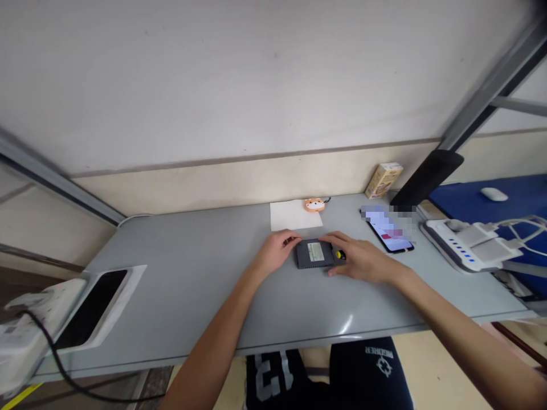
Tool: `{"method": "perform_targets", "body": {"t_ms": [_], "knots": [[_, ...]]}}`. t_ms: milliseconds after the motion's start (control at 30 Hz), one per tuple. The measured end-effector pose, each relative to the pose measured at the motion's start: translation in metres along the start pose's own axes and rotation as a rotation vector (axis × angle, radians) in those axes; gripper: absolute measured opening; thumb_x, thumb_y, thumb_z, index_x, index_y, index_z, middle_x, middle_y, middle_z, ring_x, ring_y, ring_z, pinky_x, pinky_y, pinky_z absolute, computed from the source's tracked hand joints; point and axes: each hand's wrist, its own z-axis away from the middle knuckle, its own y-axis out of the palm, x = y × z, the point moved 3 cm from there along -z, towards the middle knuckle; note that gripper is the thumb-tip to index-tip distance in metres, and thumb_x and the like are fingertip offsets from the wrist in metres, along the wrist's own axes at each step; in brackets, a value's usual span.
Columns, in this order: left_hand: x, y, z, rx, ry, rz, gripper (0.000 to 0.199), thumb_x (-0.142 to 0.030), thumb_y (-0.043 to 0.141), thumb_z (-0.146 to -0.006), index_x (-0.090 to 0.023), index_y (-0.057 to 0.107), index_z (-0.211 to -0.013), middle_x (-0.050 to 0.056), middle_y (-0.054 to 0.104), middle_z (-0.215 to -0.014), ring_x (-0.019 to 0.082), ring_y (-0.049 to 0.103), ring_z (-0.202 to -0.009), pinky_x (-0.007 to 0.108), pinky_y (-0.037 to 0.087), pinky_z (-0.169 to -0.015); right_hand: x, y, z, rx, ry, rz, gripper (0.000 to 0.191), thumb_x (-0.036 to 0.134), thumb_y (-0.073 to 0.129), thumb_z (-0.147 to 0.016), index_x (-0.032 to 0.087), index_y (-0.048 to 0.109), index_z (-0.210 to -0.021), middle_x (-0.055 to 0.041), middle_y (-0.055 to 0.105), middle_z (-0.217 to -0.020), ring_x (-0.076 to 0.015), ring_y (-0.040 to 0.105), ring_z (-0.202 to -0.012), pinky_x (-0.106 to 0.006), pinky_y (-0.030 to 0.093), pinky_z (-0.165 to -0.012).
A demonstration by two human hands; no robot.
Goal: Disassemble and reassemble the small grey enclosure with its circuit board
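Note:
A flat dark grey rectangular box [302,259] with a pale printed label [316,251] lies on the grey table in front of me. My left hand [280,250] is at its left end, with thumb and fingers closed against the far left corner. Around the right end curves my right hand [356,259], forefinger along the far edge and thumb near the front right corner. A small yellow and black thing [340,254] shows between that thumb and forefinger; its kind is unclear.
Behind the box lie white paper [288,216] and an orange animal-face trinket [314,204]. A lit phone [391,230], a power strip with chargers [461,250], a black cylinder [427,179] and a small carton [383,180] stand right. Another phone [94,307] lies left.

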Motion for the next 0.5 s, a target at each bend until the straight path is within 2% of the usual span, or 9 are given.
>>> {"method": "perform_targets", "body": {"t_ms": [100, 200, 267, 400, 500], "knots": [[0.000, 0.000, -0.001, 0.000, -0.021, 0.009, 0.017, -0.031, 0.059, -0.099, -0.024, 0.074, -0.098, 0.002, 0.076, -0.098, 0.018, 0.069, -0.087, 0.030, 0.053, -0.080, 0.004, -0.003, -0.003, 0.009, 0.021, 0.031, 0.065, 0.051, 0.071, -0.083, 0.037, 0.052, -0.144, -0.0043, 0.062, -0.140, -0.0267, 0.070, -0.096, -0.041, 0.053, -0.082], [0.003, -0.001, -0.001, -0.003, -0.057, 0.033, 0.018, -0.033, 0.059, -0.099, -0.023, 0.074, -0.098, 0.002, 0.076, -0.095, 0.017, 0.069, -0.084, 0.029, 0.053, -0.078, 0.006, -0.010, -0.011, 0.030, 0.044, -0.033, 0.062, 0.059, 0.074, -0.078, 0.036, 0.062, -0.134, -0.0024, 0.070, -0.128, -0.0285, 0.069, -0.102, -0.040, 0.052, -0.084], [0.007, -0.004, -0.001, -0.006, -0.091, 0.059, 0.020, -0.035, 0.059, -0.099, -0.021, 0.073, -0.097, 0.002, 0.076, -0.091, 0.017, 0.069, -0.082, 0.029, 0.053, -0.076, 0.006, -0.015, -0.018, 0.075, 0.057, -0.118, 0.056, 0.064, 0.069, -0.081, 0.035, 0.067, -0.130, -0.0024, 0.073, -0.123, -0.0284, 0.068, -0.104, -0.039, 0.051, -0.086], [0.016, -0.008, -0.001, -0.029, -0.151, 0.113, 0.019, -0.032, 0.057, -0.098, -0.020, 0.072, -0.097, 0.004, 0.077, -0.092, 0.018, 0.071, -0.085, 0.029, 0.053, -0.078, 0.004, -0.020, -0.034, 0.150, 0.029, -0.244, 0.051, 0.065, 0.052, -0.092, 0.027, 0.077, -0.113, -0.0068, 0.073, -0.121, -0.0258, 0.068, -0.095, -0.039, 0.051, -0.085], [0.020, -0.011, -0.003, -0.046, -0.149, 0.101, 0.017, -0.025, 0.057, -0.096, -0.020, 0.074, -0.097, 0.005, 0.078, -0.095, 0.018, 0.071, -0.086, 0.030, 0.053, -0.080, 0.000, -0.021, -0.043, 0.146, -0.007, -0.283, 0.050, 0.064, 0.049, -0.094, 0.025, 0.077, -0.108, -0.0079, 0.070, -0.120, -0.0236, 0.067, -0.091, -0.037, 0.051, -0.081]]}}
